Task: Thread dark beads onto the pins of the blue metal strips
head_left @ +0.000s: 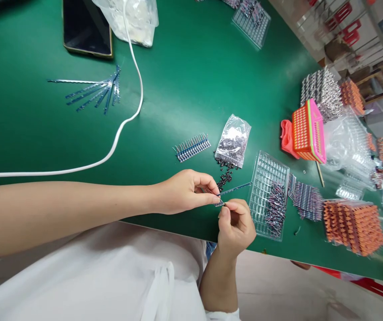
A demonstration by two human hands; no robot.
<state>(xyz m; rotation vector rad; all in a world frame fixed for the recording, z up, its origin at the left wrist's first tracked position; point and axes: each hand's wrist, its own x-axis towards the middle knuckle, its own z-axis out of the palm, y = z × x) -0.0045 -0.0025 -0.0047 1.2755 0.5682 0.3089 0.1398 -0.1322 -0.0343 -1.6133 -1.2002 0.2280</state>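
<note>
My left hand (194, 191) is pinched around a narrow blue strip (234, 189) with thin wire leads, and one end of the strip juts out to the right. Touching the lower side of this work, my right hand (236, 227) has thumb and forefinger closed at a tiny dark bead by a wire end. Fingertips partly cover both. Just beyond the hands, small dark beads (225, 178) spill from a clear plastic bag (234, 140). To the bag's left lies another blue strip with a row of upright wire leads (192, 147).
Right of my hands is a clear tray (260, 209) partly filled with small wired parts (276, 209). Stacked orange parts (353, 227) and an orange-pink basket (307, 131) stand farther right. At left are fanned blue strips (103, 89), a white cable (118, 133) and a phone (86, 29).
</note>
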